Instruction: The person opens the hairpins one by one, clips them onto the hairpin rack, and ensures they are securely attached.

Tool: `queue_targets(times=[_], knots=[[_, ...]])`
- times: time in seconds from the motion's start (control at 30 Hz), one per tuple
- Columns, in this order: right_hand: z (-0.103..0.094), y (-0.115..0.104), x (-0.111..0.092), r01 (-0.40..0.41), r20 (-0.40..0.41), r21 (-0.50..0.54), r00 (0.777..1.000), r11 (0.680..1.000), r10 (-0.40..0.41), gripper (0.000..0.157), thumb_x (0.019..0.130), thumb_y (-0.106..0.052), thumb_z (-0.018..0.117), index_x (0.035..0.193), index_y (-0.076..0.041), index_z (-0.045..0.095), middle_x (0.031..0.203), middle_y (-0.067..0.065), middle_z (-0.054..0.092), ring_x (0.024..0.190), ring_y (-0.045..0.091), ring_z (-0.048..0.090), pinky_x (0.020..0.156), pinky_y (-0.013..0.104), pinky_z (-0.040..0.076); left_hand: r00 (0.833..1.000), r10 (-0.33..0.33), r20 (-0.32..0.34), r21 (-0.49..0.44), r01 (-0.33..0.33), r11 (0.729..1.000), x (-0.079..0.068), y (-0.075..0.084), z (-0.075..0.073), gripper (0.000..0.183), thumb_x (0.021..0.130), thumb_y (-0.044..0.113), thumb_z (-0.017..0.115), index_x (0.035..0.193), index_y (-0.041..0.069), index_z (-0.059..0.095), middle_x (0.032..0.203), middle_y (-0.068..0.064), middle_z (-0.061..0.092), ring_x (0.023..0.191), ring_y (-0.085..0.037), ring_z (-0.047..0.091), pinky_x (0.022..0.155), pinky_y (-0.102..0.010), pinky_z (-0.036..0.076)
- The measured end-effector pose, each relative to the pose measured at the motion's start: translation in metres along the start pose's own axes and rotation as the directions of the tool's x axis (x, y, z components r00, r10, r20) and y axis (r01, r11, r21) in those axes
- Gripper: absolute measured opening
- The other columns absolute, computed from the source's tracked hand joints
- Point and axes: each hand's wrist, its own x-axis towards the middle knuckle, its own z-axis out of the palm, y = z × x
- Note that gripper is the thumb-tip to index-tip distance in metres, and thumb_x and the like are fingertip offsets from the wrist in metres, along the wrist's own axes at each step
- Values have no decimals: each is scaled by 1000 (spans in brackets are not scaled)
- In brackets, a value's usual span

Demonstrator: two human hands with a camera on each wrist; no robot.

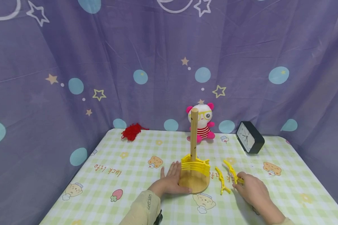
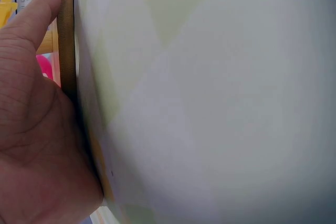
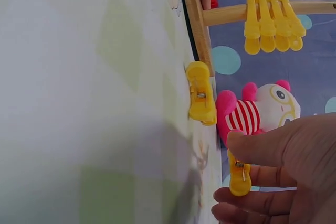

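Note:
A wooden stand [image 1: 194, 134] has an upright post on a round base [image 1: 195, 185]. Several yellow plastic spring clips [image 1: 195, 167] sit stacked around the lower post, seen side by side in the right wrist view. My left hand [image 1: 171, 182] lies with straight fingers against the base's left side, thumb along its front edge. Another yellow clip [image 1: 221, 180] rests on the tablecloth to the right of the base. Right of that, my right hand [image 1: 253, 189] pinches a yellow clip [image 3: 239, 182] by its handle end between thumb and fingers, its long jaws pointing away from me.
At the back of the checked tablecloth [image 1: 101, 193] sits a pink and white plush toy [image 1: 204, 125], behind the post. A black desk clock [image 1: 250, 137] stands at the back right, a red tangle of string [image 1: 132, 131] at the back left. A purple curtain [image 1: 157, 62] hangs behind.

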Motion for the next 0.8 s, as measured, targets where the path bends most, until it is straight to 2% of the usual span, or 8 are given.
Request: queue_targets(times=[0.07,0.2,0.33,0.47,0.57,0.7,0.8], knots=[[-2,0,-2,19,-27,10,999,1000,-19,42,80,-30,79,110,-2,68,95,13,70,80,31,65,68,50,50,1000,0,0,1,0,1000,0,0,0,129,69,88,53,157,12,-4,163,-4,-13,147,-18,-16,109,-56,-20],[-7,-2,-6,56,-79,31,995,998,-53,41,82,-28,77,114,-3,67,94,12,70,71,23,62,63,46,49,1000,0,4,2,0,1000,1,0,1,129,68,88,52,157,13,-4,163,-3,-14,147,-18,-17,109,-56,-20],[-13,-7,-8,70,-105,38,992,997,-66,41,84,-20,75,120,-3,65,95,11,70,64,16,56,58,40,46,1000,-2,6,1,2,1000,1,0,0,130,68,88,53,157,13,-5,162,-3,-14,147,-18,-17,109,-56,-21],[-18,-13,-11,112,-149,34,983,993,-106,40,85,-8,74,124,-3,63,109,17,69,83,29,66,72,49,52,1000,-3,5,3,3,1000,1,0,0,130,68,88,52,157,13,-5,162,-3,-14,147,-18,-17,109,-56,-21],[-21,-16,-13,167,-221,47,963,985,-153,39,87,-1,69,125,-3,61,121,20,64,104,40,63,83,57,49,1000,-2,4,5,2,1000,1,0,0,130,68,88,52,157,13,-5,162,-3,-14,147,-18,-17,109,-56,-21],[-26,-18,-17,234,-336,70,921,970,-198,39,89,3,64,126,-4,59,126,20,62,108,42,61,84,58,49,1000,-1,3,5,1,1000,1,0,0,130,68,88,52,157,13,-5,162,-3,-14,147,-18,-17,109,-56,-21],[-29,-21,-18,270,-403,82,889,959,-216,40,89,5,63,126,-7,60,124,19,64,104,42,63,81,57,51,1000,-3,8,3,3,1000,0,0,-1,130,68,88,52,157,14,-6,162,-2,-15,147,-17,-18,109,-56,-21]])
